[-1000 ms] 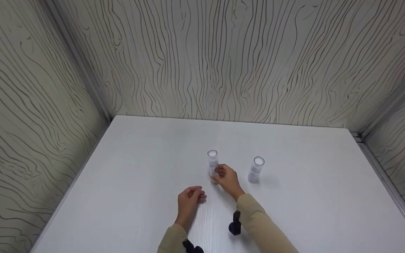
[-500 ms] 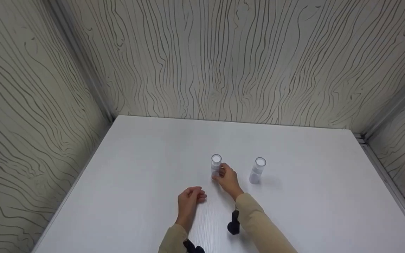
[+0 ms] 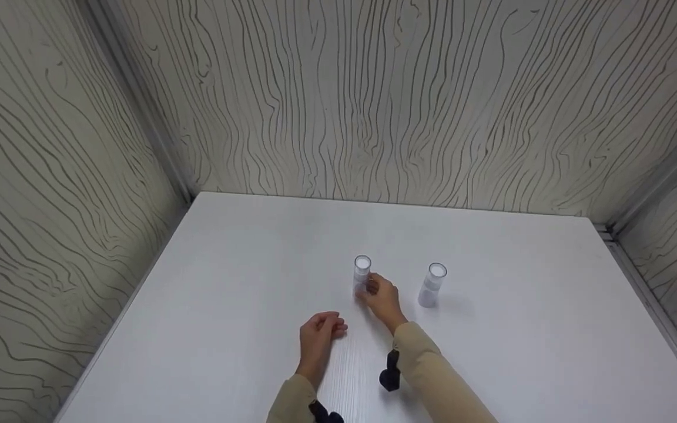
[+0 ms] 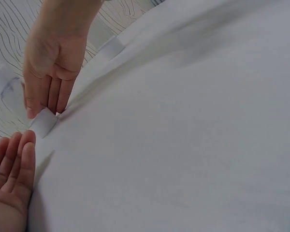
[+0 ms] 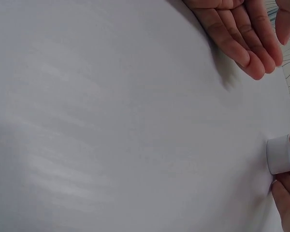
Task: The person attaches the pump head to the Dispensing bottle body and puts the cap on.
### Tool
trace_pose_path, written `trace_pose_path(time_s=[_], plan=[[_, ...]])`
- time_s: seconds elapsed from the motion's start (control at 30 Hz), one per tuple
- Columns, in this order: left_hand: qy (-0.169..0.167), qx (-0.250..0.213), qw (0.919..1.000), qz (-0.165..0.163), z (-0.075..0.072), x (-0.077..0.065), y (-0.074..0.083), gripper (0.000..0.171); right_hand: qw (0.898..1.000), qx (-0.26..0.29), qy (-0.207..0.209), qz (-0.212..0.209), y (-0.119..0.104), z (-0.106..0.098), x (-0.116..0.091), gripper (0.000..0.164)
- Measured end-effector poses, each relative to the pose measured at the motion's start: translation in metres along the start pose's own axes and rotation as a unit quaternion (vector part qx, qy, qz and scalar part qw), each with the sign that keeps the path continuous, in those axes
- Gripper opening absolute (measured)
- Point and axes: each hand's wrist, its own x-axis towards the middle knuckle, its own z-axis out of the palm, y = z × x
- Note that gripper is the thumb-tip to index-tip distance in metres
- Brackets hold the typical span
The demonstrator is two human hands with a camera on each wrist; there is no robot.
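Observation:
A clear cylindrical container with white bands (image 3: pixel 362 270) stands upright near the middle of the white table. My right hand (image 3: pixel 383 298) grips its lower part between thumb and fingers. In the left wrist view its white base (image 4: pixel 44 123) shows under the right fingertips, with a clear section (image 4: pixel 13 94) and a white band higher up. The right wrist view shows only the white base (image 5: pixel 280 153) beside the fingers. My left hand (image 3: pixel 317 339) rests on the table in front, fingers loosely bent, holding nothing. Apart from both hands, a similar container (image 3: pixel 431 286) stands to the right.
The white table (image 3: pixel 244 252) has its far edge against a wood-grain patterned wall (image 3: pixel 338 106). Patterned panels rise at the left and right, with grey metal strips along the corners. Dark wrist cameras (image 3: pixel 390 376) hang below the sleeves.
Over the last second, the gripped container's top has dropped and it looks shorter than before. The right hand still grips it; the left hand has stayed in place. The view has shifted slightly.

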Motion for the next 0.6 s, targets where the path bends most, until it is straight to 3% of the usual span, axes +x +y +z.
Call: trace_pose_path(time_s=[0.1, 0.23, 0.47, 0.6], plan=[[0.002, -0.002, 1.0000, -0.003, 0.001, 0.002, -0.001, 0.026, 1.000, -0.004, 0.000, 0.000, -0.001, -0.001, 0.000, 0.043], [0.002, -0.006, 1.0000, -0.001, 0.003, 0.012, -0.014, 0.026, 1.000, 0.003, 0.001, 0.016, -0.002, -0.005, -0.002, 0.048], [0.001, -0.012, 0.9999, 0.002, 0.002, 0.010, -0.010, 0.027, 0.999, 0.017, -0.013, 0.045, -0.001, -0.009, -0.006, 0.051], [0.002, 0.025, 0.9997, 0.001, 0.000, 0.008, -0.004, 0.028, 0.999, 0.008, -0.025, 0.036, -0.007, -0.016, -0.013, 0.049]])
